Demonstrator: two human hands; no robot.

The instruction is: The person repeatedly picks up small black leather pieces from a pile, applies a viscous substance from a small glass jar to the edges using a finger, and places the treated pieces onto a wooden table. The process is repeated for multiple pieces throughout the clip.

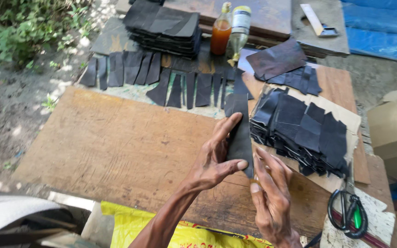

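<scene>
While a black strip (240, 133) stands on edge above the wooden worktop (116, 142), the left hand (214, 158) pinches it between thumb and forefinger and the right hand (272, 197) closes its fingertips on the lower end. Just right of the hands lies a heap of black pieces (304, 133) on cardboard; scissors (348, 213) rest near the right hand. Beyond the hands, cut strips (161, 78) lie in rows before two bottles (230, 30).
</scene>
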